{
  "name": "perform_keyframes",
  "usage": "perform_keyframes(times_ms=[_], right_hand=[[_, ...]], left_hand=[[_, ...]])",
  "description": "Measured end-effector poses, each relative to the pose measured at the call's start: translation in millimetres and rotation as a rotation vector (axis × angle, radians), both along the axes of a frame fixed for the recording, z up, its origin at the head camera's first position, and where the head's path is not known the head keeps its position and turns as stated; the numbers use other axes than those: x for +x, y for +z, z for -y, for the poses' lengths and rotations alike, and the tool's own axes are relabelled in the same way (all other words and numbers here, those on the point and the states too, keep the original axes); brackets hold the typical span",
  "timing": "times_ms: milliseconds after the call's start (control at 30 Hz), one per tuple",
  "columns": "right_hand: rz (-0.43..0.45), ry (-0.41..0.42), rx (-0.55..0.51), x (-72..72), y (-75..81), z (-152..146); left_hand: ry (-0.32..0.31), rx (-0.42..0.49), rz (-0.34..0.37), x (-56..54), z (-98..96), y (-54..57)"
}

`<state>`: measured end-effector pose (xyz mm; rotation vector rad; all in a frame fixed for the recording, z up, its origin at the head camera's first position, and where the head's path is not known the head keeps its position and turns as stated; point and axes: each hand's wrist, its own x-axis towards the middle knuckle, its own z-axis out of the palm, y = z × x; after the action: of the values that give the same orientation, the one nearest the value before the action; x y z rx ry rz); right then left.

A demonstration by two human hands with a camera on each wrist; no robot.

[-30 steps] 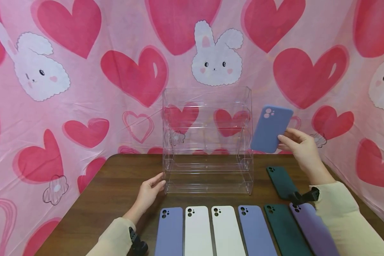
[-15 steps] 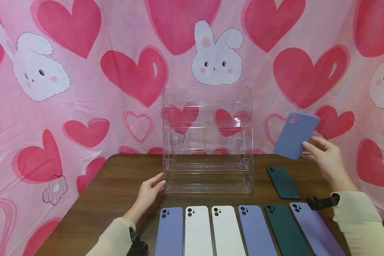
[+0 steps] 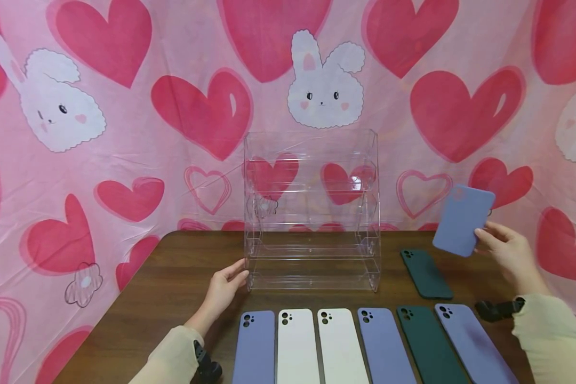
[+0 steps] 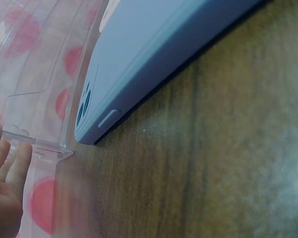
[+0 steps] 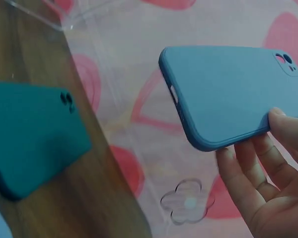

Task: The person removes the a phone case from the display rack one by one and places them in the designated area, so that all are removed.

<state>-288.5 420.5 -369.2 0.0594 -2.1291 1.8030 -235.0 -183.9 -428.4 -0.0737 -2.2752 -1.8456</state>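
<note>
My right hand (image 3: 509, 253) pinches a blue phone case (image 3: 464, 220) by its lower right edge, thumb in front and fingers behind. The case is held up above the table's right side, slightly tilted; its camera holes (image 5: 286, 62) show in the right wrist view. My left hand (image 3: 223, 288) touches the lower left side of a clear tiered display rack (image 3: 312, 282) with nearly straight fingers. No case stands in the rack. Below and left of the held case, a dark green phone case (image 3: 424, 274) lies flat on the table.
Along the front of the wooden table (image 3: 173, 277) lies a row of phone cases: a blue case (image 3: 254, 346) at the left end, two white ones, another blue, a green case (image 3: 429, 346) and a purple-blue case (image 3: 475, 341). A pink heart-print cloth (image 3: 197, 42) hangs behind.
My right hand has carried the blue case rightward and down, away from the rack, uncovering the green case and the purple-blue one. My left hand has stayed at the rack's side.
</note>
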Motion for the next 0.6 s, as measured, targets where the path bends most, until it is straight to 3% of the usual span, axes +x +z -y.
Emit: perform_keyframes(times_ms=[200, 267, 367, 467, 600], right_hand=[[0.172, -0.004, 0.144, 22.8, 8.6, 2.7], [0.183, 0.002, 0.178, 25.1, 3.6, -2.8], [0.189, -0.008, 0.139, 23.0, -7.9, -14.4], [0.203, 0.001, 0.23, 21.5, -16.1, -23.9], [0.288, 0.059, 0.416, 24.5, -18.2, -29.7]], left_hand=[[-0.001, -0.002, -0.02, 0.1, -1.3, -1.2], [0.0, -0.002, -0.02, 0.2, -1.9, -1.5], [0.0, 0.006, -0.013, 0.1, -2.2, -1.4], [0.0, 0.009, -0.007, 0.2, -1.5, -0.7], [0.001, 0.003, -0.005, 1.1, -0.2, 0.0]])
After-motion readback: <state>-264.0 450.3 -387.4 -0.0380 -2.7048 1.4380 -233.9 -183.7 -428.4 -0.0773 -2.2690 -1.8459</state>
